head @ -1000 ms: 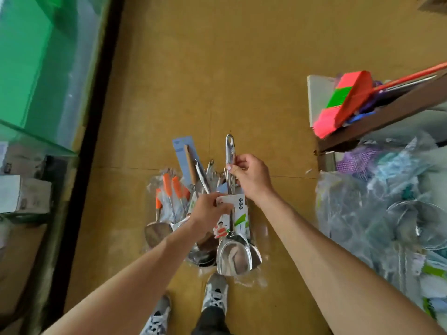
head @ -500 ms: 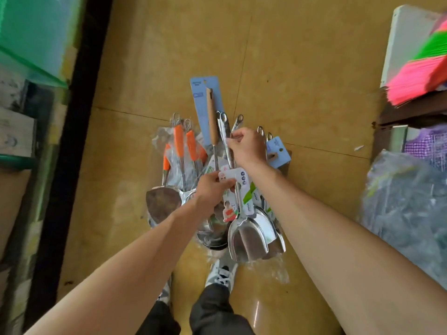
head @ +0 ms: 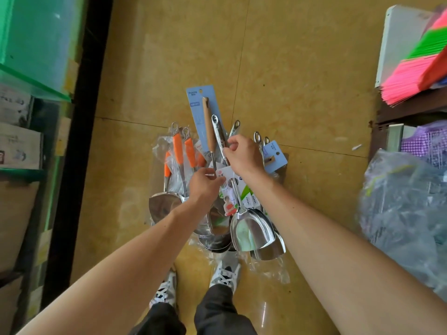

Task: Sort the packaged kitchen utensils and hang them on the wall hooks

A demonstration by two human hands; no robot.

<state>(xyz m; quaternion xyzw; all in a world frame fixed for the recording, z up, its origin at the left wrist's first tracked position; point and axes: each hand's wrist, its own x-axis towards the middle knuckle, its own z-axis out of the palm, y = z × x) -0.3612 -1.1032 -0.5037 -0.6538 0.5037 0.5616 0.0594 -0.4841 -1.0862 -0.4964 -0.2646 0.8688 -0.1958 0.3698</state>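
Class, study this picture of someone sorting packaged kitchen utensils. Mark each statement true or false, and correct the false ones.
1. The right hand pinches a steel handle. True.
2. The wooden-handled utensil is mounted on a red card. False: its card is blue.
3. Several utensils have orange handles. True.
4. The pink broom lies on the person's left. False: it is on the right.
5. The left hand hangs empty. False: it holds the white label card.

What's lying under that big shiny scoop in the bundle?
Under the scoop, the rim of a second steel scoop peeks out at its lower right, with crumpled clear plastic wrap below both. The lower scoop's handle and anything further beneath are covered, so I cannot tell.
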